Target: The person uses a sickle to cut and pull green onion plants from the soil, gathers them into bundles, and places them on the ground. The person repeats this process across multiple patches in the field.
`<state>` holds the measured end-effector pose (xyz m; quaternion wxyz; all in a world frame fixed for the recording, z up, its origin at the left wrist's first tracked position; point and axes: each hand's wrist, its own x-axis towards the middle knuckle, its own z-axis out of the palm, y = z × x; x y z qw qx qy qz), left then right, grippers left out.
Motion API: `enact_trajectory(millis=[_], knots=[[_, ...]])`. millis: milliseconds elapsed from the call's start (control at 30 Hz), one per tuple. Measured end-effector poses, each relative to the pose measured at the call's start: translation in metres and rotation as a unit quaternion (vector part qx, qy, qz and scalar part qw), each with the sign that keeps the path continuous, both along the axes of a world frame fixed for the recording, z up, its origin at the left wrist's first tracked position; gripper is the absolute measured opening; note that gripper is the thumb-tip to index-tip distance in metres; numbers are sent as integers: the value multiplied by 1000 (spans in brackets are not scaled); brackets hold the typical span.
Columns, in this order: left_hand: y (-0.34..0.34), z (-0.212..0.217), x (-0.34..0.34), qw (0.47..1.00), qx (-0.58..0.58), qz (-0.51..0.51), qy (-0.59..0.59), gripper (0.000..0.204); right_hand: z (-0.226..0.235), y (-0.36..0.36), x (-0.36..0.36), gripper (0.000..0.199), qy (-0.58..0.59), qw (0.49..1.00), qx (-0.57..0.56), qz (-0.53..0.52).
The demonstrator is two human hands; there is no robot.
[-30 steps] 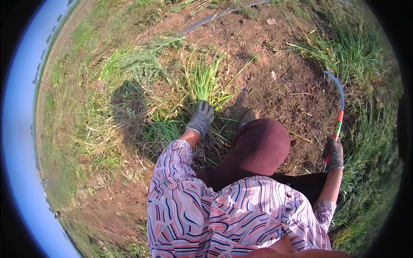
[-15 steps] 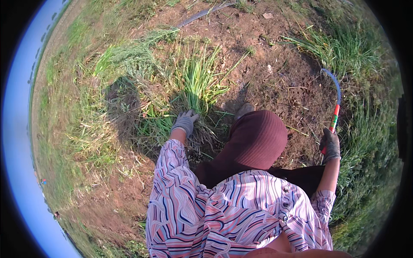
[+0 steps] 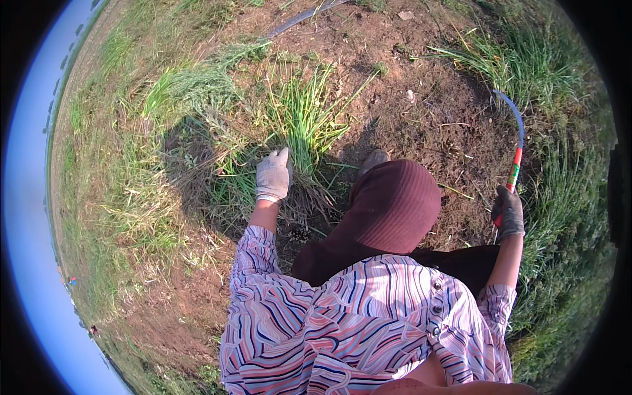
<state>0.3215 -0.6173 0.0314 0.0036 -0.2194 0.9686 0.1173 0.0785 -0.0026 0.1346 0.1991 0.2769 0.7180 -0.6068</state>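
Observation:
My left hand [image 3: 273, 176], in a pale work glove, is over the cut grass at the near base of an upright green grass clump [image 3: 306, 128]. Its fingers point away from me, slightly apart and partly bent down, and no blades show gripped in them. Beneath and beside it lies a heap of loose dry and green grass [image 3: 220, 158]. Out to the right, my right hand [image 3: 508, 214], in a darker glove, is closed round the red handle of a sickle [image 3: 514, 170]. The sickle's thin curved blade points away from me, above the soil beside tall grass.
My bent knee in maroon cloth [image 3: 398, 207] and a shoe [image 3: 374, 160] stand between the hands. Bare brown soil [image 3: 434, 118] spreads ahead. Dense green grass [image 3: 559, 217] runs along the right. A grey hose-like strip [image 3: 306, 20] lies at the far edge.
My left hand has turned and drawn up from lying spread on the grass heap, shifting slightly left. My right hand, with the sickle, has moved only a little.

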Motion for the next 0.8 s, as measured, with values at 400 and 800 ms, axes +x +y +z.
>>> enact_trajectory(millis=[400, 800], knots=[[66, -42, -82, 942, 33, 184, -281, 81, -5, 19, 14, 25, -40, 998, 30, -26], [-13, -138, -48, 910, 317, 260, -55, 28, 22, -5, 16, 29, -65, 990, 73, 97]])
